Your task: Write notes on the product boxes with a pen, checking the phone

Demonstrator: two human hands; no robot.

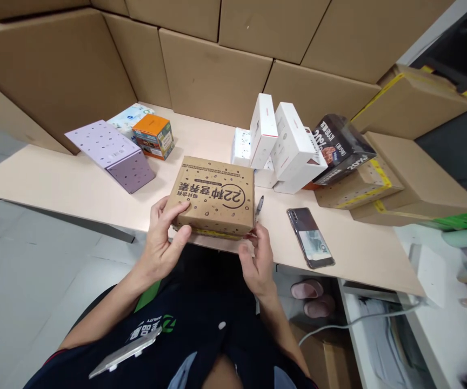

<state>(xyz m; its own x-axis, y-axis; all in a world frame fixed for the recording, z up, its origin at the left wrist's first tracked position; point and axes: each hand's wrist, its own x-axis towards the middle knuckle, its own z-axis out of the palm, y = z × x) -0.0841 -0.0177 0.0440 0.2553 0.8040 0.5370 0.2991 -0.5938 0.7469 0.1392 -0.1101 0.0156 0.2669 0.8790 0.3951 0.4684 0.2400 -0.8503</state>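
A brown cardboard box with black printed characters sits at the near edge of the pale table. My left hand grips its near left corner, thumb under the edge and fingers on top. My right hand holds the near right corner with fingers curled against the side. A dark pen lies just beside the box's right side.
A phone lies face up right of the box. Behind stand white boxes, a dark snack box, a lilac box, an orange box and flat cartons. Large cardboard cartons wall the back.
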